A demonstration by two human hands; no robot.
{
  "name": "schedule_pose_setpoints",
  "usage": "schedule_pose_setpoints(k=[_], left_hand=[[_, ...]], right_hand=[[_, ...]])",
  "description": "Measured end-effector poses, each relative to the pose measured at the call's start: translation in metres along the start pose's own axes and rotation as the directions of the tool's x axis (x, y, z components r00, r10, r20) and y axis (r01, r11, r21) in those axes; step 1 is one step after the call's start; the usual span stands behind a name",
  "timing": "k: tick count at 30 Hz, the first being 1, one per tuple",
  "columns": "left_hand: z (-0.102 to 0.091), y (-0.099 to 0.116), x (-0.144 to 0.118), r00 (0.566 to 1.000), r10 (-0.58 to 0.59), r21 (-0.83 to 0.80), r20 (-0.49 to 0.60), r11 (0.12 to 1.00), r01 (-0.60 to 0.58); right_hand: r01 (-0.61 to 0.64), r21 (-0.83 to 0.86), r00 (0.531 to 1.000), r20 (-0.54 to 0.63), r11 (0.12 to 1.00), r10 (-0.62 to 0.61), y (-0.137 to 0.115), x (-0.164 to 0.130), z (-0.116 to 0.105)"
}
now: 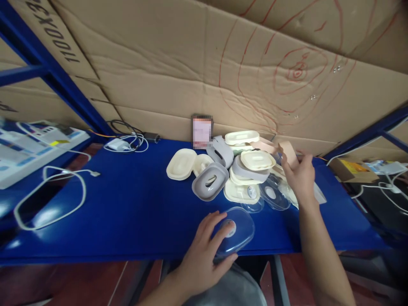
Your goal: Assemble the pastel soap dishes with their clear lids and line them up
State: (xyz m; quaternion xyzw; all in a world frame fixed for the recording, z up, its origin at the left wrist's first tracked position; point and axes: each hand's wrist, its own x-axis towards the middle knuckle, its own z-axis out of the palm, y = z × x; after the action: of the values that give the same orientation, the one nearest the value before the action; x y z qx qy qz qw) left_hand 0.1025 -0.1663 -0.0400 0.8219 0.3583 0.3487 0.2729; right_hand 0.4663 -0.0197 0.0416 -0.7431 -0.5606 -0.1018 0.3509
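Observation:
Near the front edge of the blue table, my left hand (207, 246) grips a clear plastic lid (244, 227). Its thumb is at the lid's near edge and a finger lies across the round white sticker. At the right end of the pile, my right hand (301, 176) pinches a peach-coloured plastic piece (287, 154), tilted up; its full shape is partly hidden by the fingers. Beside it lie cream plastic trays (258, 160), another clear lid (277, 197) with a white sticker, and a grey slotted tray (210, 182). A cream dish (181, 163) sits at the pile's left.
A dark-framed device with a blurred screen (202, 132) leans at the back against the cardboard wall (153, 85). White cables and a charger (119, 144) lie at the back left. A looped white cable (84, 187) lies on the blue table (134, 212). Blue metal posts stand at both sides.

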Motion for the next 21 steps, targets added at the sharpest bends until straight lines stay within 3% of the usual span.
schedule_pose_setpoints(k=[3,6,10,12,17,21], left_hand=[[0.001,0.001,0.003,0.998,0.019,0.094,0.061,0.995,-0.025],[0.001,0.001,0.005,0.994,0.032,0.168,0.101,0.985,-0.049],[0.004,0.002,0.006,0.994,0.016,0.263,0.11,0.964,-0.044],[0.004,0.002,0.007,0.995,-0.009,0.292,0.097,0.956,-0.02],[-0.002,0.0,0.004,0.992,0.012,0.297,0.128,0.954,-0.05],[-0.016,-0.004,-0.005,0.988,0.107,0.281,0.114,0.95,-0.136]], right_hand=[[0.134,0.047,0.987,0.079,0.99,-0.137,-0.007,-0.005,0.001],[0.197,0.015,0.98,-0.028,0.98,-0.196,-0.001,-0.033,-0.021],[0.164,-0.1,0.953,-0.242,0.981,-0.183,0.038,-0.087,-0.059],[0.118,-0.16,0.949,-0.274,0.98,-0.159,0.063,-0.111,-0.071],[-0.03,-0.228,0.992,-0.125,0.973,0.002,0.108,-0.141,-0.066],[-0.115,-0.199,0.992,0.032,0.973,0.123,0.119,-0.142,-0.049]])
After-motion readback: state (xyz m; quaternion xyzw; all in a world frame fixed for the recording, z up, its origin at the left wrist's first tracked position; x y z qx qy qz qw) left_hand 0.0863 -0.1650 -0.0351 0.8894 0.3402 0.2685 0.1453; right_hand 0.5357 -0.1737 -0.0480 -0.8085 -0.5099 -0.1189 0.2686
